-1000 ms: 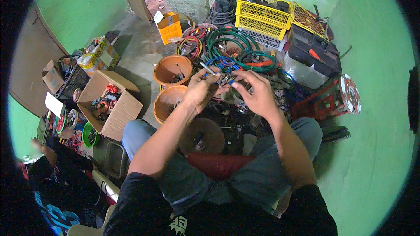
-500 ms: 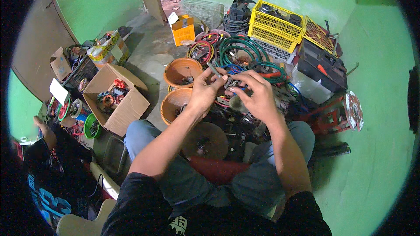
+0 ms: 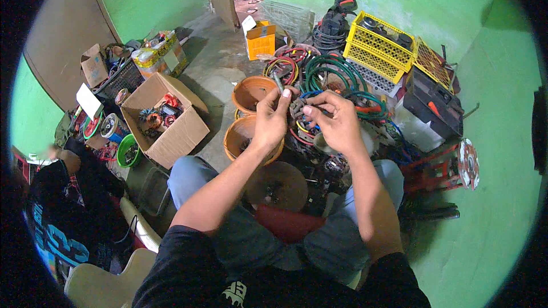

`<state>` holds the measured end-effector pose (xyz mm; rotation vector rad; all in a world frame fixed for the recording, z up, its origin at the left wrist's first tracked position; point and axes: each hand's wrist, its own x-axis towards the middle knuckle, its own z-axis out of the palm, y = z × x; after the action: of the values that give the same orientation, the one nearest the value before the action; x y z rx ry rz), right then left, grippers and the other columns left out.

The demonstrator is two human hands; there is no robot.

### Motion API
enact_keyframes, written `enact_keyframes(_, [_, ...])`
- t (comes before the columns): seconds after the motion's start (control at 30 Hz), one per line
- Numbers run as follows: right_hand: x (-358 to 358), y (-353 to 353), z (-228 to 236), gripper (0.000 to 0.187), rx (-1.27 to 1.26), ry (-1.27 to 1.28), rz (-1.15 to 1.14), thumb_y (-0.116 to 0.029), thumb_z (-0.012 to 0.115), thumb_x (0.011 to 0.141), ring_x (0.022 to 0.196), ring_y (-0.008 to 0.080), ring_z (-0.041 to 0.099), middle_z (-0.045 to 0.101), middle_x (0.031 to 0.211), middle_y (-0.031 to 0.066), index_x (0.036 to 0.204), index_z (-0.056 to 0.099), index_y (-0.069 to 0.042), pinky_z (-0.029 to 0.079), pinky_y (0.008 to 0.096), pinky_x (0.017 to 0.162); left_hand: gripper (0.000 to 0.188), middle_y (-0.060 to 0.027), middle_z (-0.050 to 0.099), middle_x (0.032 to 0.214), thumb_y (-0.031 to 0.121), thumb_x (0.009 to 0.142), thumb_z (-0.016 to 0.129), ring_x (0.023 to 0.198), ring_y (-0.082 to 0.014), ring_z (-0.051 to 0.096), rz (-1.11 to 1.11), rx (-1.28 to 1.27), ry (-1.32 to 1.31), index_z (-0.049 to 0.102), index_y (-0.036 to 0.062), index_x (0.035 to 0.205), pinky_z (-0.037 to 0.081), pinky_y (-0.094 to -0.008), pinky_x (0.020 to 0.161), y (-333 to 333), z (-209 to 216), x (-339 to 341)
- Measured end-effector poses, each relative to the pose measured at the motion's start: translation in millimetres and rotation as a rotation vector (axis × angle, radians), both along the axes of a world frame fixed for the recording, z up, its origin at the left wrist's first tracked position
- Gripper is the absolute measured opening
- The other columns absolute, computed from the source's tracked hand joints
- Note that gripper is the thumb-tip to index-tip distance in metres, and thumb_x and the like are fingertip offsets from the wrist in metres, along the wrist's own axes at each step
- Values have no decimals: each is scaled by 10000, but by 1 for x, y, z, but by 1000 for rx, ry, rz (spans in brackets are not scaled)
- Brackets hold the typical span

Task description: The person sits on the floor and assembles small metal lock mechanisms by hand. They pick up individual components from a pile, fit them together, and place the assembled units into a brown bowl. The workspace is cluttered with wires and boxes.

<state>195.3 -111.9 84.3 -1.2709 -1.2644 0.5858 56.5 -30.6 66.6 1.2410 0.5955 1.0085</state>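
I pinch a slim metal rod (image 3: 278,83) in my left hand (image 3: 273,121), the thumb pressed flat along it and its far end standing up past my fingers. My right hand (image 3: 338,121) closes thumb and bent fingers on the right side of a small dark metal piece (image 3: 297,107), which sits between my two hands; whether it is joined to the rod I cannot tell. Both things are up in front of me, above the cluttered floor.

Under my left wrist is the near orange pot (image 3: 230,137), with the far orange pot (image 3: 245,85) just behind it. Nearer to me, by my knees, lies a dark round pan (image 3: 268,177). Beyond my hands a green hose (image 3: 309,74) lies in loops, and farther to the right yellow crates (image 3: 374,65) stand stacked. At the right, a red stand (image 3: 436,166) with a pale round end leans over. On the left an open cardboard box (image 3: 185,137) holds coils and wires, with a green bowl (image 3: 121,154) just beside it, and another person (image 3: 71,205) sits at the near left.
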Motion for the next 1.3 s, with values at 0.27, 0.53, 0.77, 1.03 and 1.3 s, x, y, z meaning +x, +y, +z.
enact_keyframes(0.27, [-13,23,-8,98,68,142,-82,-47,710,868,722,182,683,643,815,93,898,690,43,543,285,605,356,-46,612,1011,348,1066,399,913,-130,590,29,-61,-111,564,50,1166,500,-308,805,13,-6,3])
enact_keyframes(0.53, [-40,23,-22,70,300,-414,-174,-24,696,815,740,328,649,630,821,142,870,680,16,507,396,664,533,-92,529,1155,390,1082,299,1054,-171,491,175,-208,-143,400,-28,1397,406,-346,943,13,-29,14])
enact_keyframes(0.77, [-44,23,-14,73,297,-358,-231,-47,658,863,703,309,628,609,791,138,850,648,25,480,395,617,408,-40,548,817,356,1086,309,741,-113,495,226,-102,-137,549,48,967,427,-284,677,16,-22,15])
enact_keyframes(1.03, [-33,26,-14,157,-39,148,-116,-131,617,960,506,130,572,604,675,49,882,633,4,451,275,475,396,-32,527,704,378,1080,317,546,-121,502,68,-266,-231,529,65,960,402,-246,454,8,-5,13])
enact_keyframes(1.3, [-28,23,-16,200,-57,496,66,-192,555,1010,519,110,602,540,639,-1,887,590,-39,403,208,432,365,-74,529,706,385,1074,316,486,-158,515,-141,-453,-353,488,69,1009,365,-244,382,11,-2,12])
